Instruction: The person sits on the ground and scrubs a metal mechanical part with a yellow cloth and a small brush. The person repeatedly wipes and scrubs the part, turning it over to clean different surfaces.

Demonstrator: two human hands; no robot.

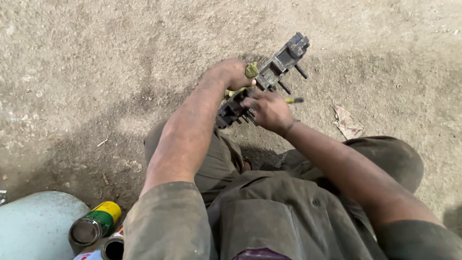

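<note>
Hands grip a blocky, grimy metal part (262, 82): left hand (234, 73) with rag (251, 70), right hand (269, 110) with screwdriver (294, 100).

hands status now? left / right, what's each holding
Left hand: closed on a yellow-green rag, pressed to the dark metal part.
Right hand: closed on a yellow-handled tool, against the part's lower end.

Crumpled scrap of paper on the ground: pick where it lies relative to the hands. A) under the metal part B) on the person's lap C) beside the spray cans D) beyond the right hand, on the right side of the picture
D: the crumpled paper lies on bare dirt out past the right hand, far from the spray cans and clear of the metal part.
</note>
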